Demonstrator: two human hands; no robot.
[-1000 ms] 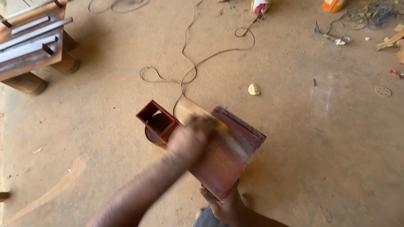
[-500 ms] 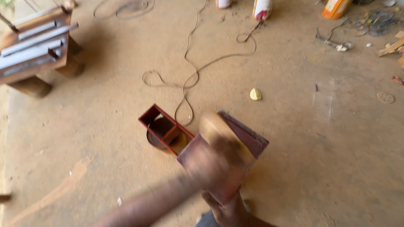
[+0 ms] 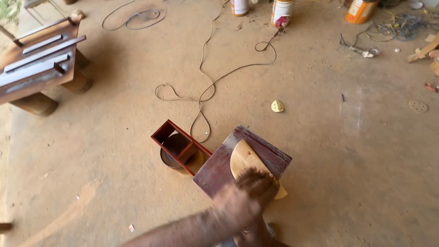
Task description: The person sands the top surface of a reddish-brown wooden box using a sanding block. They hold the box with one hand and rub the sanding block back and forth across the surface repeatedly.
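Setting: a dusty, sandy-brown concrete floor (image 3: 114, 151) seen from above, with woodworking pieces spread about.
Main piece: a dark red wooden box (image 3: 242, 162) stands on the floor near the lower middle, its flat top facing up and scuffed pale in places.
Sandpaper: a tan sheet of sandpaper (image 3: 247, 160) lies flat on the box top, partly under a hand.
Left hand: the left hand (image 3: 244, 196), blurred, presses down on the sandpaper with its forearm reaching in from the lower left; fingers look flat, grip not closed round anything.
Right hand: the right hand (image 3: 256, 235) shows only in part at the bottom edge, below the left hand and against the near side of the box; whether its grip is open or closed cannot be told.
Beside the box: a red open frame with two compartments (image 3: 180, 146) touches the box's left side and rests on a round dark block (image 3: 176, 158).
Floor items: a thin cord (image 3: 206, 87) loops away toward the far side; a small pale sanding pad (image 3: 277, 106) lies to the right of it.
Far left: a brown wooden panel with metal strips (image 3: 39, 61) sits on round supports.
Far edge: paint cans (image 3: 282, 10) stand in a row.
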